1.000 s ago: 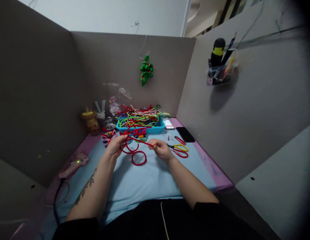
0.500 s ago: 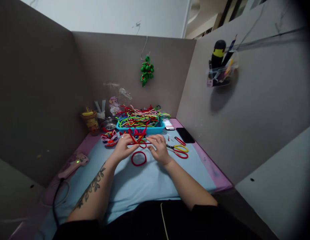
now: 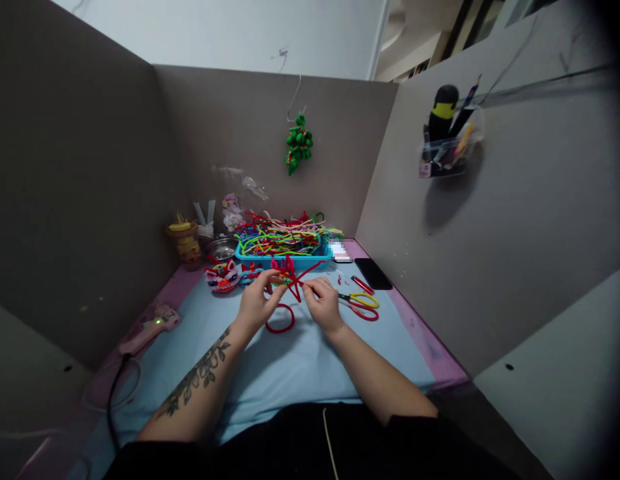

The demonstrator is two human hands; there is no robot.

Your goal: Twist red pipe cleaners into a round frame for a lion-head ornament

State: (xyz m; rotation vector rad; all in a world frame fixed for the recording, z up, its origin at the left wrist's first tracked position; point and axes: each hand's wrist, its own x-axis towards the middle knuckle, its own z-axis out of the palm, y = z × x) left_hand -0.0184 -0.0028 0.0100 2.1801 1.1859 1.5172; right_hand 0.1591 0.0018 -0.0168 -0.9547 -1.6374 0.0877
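Between my two hands is a red pipe cleaner (image 3: 296, 285), bent into crossing loops with one end sticking out to the upper right. My left hand (image 3: 260, 299) pinches its left side between thumb and fingers. On the other side, my right hand (image 3: 322, 303) grips it with closed fingertips. A red pipe cleaner ring (image 3: 281, 319) lies on the light blue cloth (image 3: 310, 363) just below the hands. Behind my left hand sit colourful animal-face pieces, among them a pink and red one (image 3: 223, 277), partly overlapped by others.
A blue tray (image 3: 310, 263) heaped with pipe cleaners stands at the back. Scissors (image 3: 363, 301), a red-handled cutter (image 3: 363, 285) and a black phone (image 3: 373, 274) lie to the right. A pink glue gun (image 3: 151, 329) with a cord rests at the left, near a metal bowl (image 3: 223, 250).
The red pipe cleaner has been turned and bent into a tighter, crossed shape. My right hand has closed from spread fingers into a pinch on it. The view has shifted slightly.
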